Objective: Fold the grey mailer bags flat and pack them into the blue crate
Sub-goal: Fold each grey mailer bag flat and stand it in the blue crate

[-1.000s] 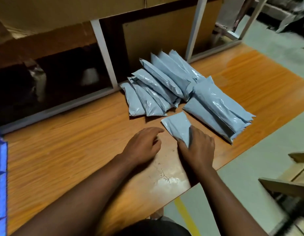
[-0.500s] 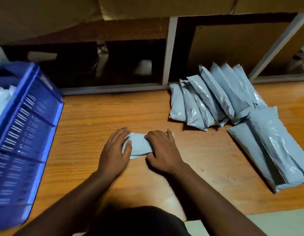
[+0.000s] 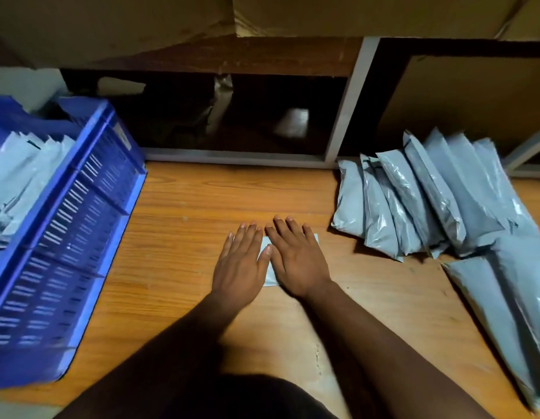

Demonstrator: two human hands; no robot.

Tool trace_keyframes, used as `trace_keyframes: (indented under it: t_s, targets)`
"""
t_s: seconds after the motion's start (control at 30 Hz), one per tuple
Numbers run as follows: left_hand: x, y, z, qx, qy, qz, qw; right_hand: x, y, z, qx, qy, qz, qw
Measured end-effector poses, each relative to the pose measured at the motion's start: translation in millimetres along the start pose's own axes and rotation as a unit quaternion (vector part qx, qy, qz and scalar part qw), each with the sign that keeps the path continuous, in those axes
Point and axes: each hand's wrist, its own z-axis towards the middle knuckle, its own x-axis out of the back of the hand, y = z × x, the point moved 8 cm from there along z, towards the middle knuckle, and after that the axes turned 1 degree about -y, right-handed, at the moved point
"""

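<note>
Wood-grain tabletop [image 3: 178, 267] fills the lower part of the view, backed by a dark shelf opening with a pale frame [image 3: 350, 98] and brown cardboard [image 3: 141, 22] above it. Near the middle of the table, both hands lie flat, side by side, on a small folded grey bag [image 3: 266, 269]. The left hand [image 3: 240, 264] has its fingers straight and close together, pressing down on the bag's left part; the right hand [image 3: 297, 261] has its fingers straight and slightly spread, covering most of the rest. Only a strip of the bag shows between the hands, plus a corner beyond the right little finger. At the left edge stands the blue crate [image 3: 69, 237], with several pale bags [image 3: 17, 182] already inside it. To the right, well apart from the hands, a row of plump grey bags [image 3: 413, 201] leans together against the shelf frame, and more bags [image 3: 510, 313] lie along the table's right edge.
</note>
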Motion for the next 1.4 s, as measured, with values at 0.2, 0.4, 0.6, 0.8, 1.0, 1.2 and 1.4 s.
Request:
trace_keyframes:
  t_s: [0.2, 0.4, 0.6, 0.8, 1.0, 1.2, 1.4]
  targets:
    - [-4, -1, 2, -0.035, 0.038, 0.018, 0.999, 1, -1, 2, -0.020, 0.027, -0.023, 0.999]
    - [-4, 1, 8, -0.038, 0.059, 0.017, 0.997, -4, 0, 7, -0.029, 0.026, -0.040, 0.998]
    - [-6, 0, 10, -0.026, 0.034, 0.033, 0.999, -8, 0, 8, -0.034, 0.014, -0.034, 0.999]
    - [0, -5, 6, -0.014, 0.017, -0.027, 0.999, -4, 1, 9, -0.032, -0.007, 0.023, 0.999]
    - [10, -1, 2, -0.047, 0.015, -0.027, 0.998, 4, -3, 3, -0.026, 0.014, 0.001, 1.000]
    - [-3, 0, 8, -0.035, -0.002, 0.033, 0.999, -6, -5, 5, -0.044, 0.031, -0.022, 0.998]
    - [-6, 0, 9, -0.034, -0.007, 0.045, 0.998, -9, -3, 6, -0.040, 0.019, -0.008, 0.999]
